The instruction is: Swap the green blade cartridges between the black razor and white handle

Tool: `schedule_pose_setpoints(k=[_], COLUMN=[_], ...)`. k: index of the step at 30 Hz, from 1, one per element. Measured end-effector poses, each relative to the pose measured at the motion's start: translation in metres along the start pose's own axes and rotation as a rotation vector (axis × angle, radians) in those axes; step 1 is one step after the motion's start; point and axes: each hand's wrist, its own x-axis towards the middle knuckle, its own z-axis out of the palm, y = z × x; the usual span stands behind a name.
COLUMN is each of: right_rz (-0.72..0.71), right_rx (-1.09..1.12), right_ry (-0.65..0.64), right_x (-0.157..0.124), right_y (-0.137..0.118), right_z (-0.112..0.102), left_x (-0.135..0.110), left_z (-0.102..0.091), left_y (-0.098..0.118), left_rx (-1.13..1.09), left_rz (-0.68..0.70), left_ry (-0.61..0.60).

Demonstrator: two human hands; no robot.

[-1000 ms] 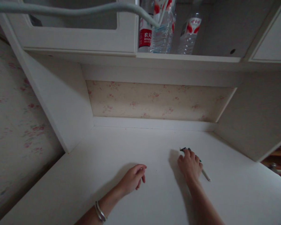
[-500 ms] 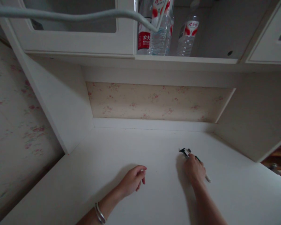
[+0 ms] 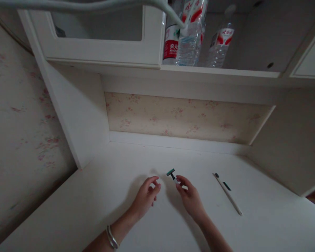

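My right hand [image 3: 189, 196] holds a razor [image 3: 174, 180] by its pale handle between thumb and fingers. The razor's green and black head [image 3: 170, 172] points up and to the left, above the white desk. Just left of it is my left hand [image 3: 147, 193], with its fingers loosely curled, thumb and forefinger apart, and nothing in them. A silver bangle [image 3: 111, 238] circles that wrist. To the right of my right hand lies a slim white stick [image 3: 229, 196] with a dark tip, perhaps a toothbrush. A small dark flat piece [image 3: 226, 186] lies against it.
The white desktop [image 3: 115, 164] runs back to a panel of flowered wallpaper [image 3: 173, 115]. Above it, several plastic bottles [image 3: 189, 45] stand in an open cupboard. A pale tube [image 3: 94, 6] crosses the top of the view. Side panels [image 3: 78, 115] bound the desk.
My right hand has lifted the razor off the desk and brought it left, close to my left hand. The white stick and dark piece stay behind. The view has shifted slightly.
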Motion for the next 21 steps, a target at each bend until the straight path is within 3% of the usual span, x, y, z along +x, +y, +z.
schedule_pose_setpoints(k=[5, 13, 21], right_rz=[0.021, 0.036, 0.004], right_rx=[0.103, 0.151, 0.146], right_ry=[-0.13, -0.191, -0.242], right_x=[-0.016, -0.019, -0.021], right_y=[-0.02, -0.02, -0.02], right_z=[0.019, 0.024, 0.027], left_x=[-0.002, 0.0, 0.0], left_z=[-0.008, -0.008, -0.011], left_y=[0.009, 0.008, 0.008], left_rx=[0.119, 0.329, 0.382], left_rz=[0.141, 0.252, 0.323], left_ry=[0.117, 0.122, 0.168])
